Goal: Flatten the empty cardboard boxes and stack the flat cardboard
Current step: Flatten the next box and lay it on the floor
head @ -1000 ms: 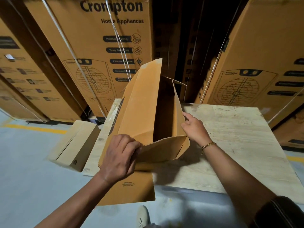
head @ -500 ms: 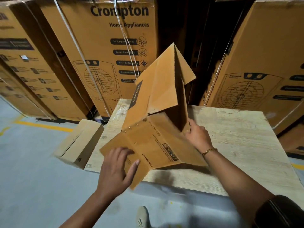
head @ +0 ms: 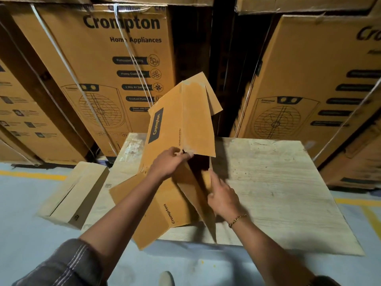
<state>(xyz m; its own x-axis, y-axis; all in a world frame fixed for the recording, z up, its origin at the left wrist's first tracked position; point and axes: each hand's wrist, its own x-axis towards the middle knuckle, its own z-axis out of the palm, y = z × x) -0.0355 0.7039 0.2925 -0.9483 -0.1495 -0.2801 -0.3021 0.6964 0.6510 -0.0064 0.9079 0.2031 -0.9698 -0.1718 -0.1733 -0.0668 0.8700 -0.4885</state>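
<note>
Fingers of the left hand (head: pixel 169 162) pinch the lower edge of the Crompton cardboard box (head: pixel 181 122), which stands tilted and half collapsed over the wooden table (head: pixel 278 193). The right hand (head: pixel 221 198), a gold bracelet (head: pixel 237 218) at its wrist, is closed on a near flap beside the box's dark opening. Left of the table a smaller closed box (head: pixel 72 195) sits on the grey floor (head: pixel 24 234). Tall strapped Crompton cartons (head: pixel 115 69) stand behind.

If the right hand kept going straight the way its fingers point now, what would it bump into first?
Almost at once, the cardboard box itself: the right hand points up and away into the dark gap between its panels, just below the left hand. Depth there is hard to judge.
</note>
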